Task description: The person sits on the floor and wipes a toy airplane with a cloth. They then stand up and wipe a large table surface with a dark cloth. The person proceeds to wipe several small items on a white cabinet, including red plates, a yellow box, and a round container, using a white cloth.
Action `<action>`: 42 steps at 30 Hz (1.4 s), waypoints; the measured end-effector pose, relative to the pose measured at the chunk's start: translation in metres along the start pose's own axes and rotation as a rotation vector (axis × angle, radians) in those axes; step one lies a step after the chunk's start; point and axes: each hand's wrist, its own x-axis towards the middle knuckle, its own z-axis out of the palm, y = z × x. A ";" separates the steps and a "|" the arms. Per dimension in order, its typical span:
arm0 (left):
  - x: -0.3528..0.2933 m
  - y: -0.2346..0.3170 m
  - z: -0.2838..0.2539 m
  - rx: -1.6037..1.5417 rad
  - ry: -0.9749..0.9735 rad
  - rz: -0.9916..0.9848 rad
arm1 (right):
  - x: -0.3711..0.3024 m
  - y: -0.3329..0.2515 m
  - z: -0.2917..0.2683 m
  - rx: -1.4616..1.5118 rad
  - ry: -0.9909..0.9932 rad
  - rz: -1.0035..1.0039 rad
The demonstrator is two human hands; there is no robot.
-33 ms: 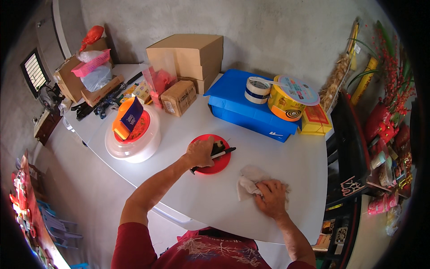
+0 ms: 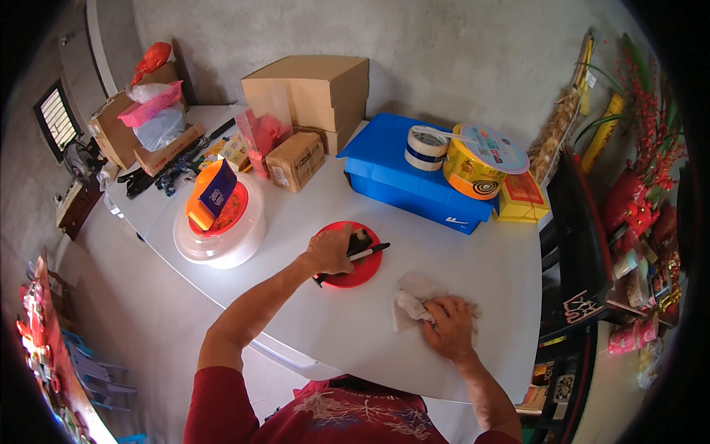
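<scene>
From the wearer's head, the wide fisheye camera looks steeply down and forward over the smooth pale grey tabletop (image 2: 340, 333) in mid-frame, toward the rough grey concrete wall (image 2: 444, 66) along the top. It sits near: the dark red short-sleeved shirt (image 2: 340, 418) spans the lower edge, the bare left hand (image 2: 329, 251) lies close to the centre, the bare right hand (image 2: 451, 325) lower and rightward. Straight edges bend toward the blackened corners.
</scene>
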 end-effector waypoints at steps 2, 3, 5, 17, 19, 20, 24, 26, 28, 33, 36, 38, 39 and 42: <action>0.003 -0.014 -0.011 -0.124 0.035 -0.022 | 0.001 -0.003 -0.002 -0.004 -0.002 0.011; 0.004 -0.022 -0.020 -0.135 0.123 -0.026 | 0.002 -0.005 -0.002 -0.007 -0.004 0.018; 0.009 -0.037 -0.038 -0.098 0.249 -0.049 | 0.002 -0.005 -0.001 0.006 -0.010 0.041; 0.025 -0.117 -0.013 -0.005 0.125 -0.293 | 0.003 -0.004 0.001 0.004 -0.009 0.046; 0.025 -0.117 -0.012 -0.039 0.173 -0.265 | 0.004 -0.004 0.001 -0.019 -0.004 0.066; 0.021 -0.108 -0.014 -0.041 0.194 -0.266 | 0.002 -0.003 0.001 -0.042 -0.002 0.093; 0.016 -0.099 -0.010 0.086 0.314 -0.217 | 0.002 -0.003 0.004 -0.111 0.050 0.172; 0.012 -0.096 -0.004 0.155 0.492 -0.054 | 0.003 -0.004 0.003 -0.121 0.050 0.181; 0.015 -0.089 -0.001 0.203 0.615 0.146 | 0.002 -0.004 0.003 -0.133 0.061 0.182; 0.028 -0.067 0.021 0.435 0.450 0.306 | 0.002 -0.004 0.003 -0.107 0.090 0.172; 0.044 -0.067 0.031 0.526 0.375 0.195 | -0.001 -0.002 0.005 -0.086 0.045 0.212; 0.046 -0.066 0.032 0.278 0.347 0.217 | -0.002 0.000 0.008 -0.084 0.089 0.205; 0.047 -0.063 0.032 0.154 0.330 0.227 | -0.003 0.002 0.009 -0.083 0.109 0.201; 0.039 -0.040 0.028 0.091 0.280 0.259 | -0.008 0.010 0.012 -0.052 0.179 0.278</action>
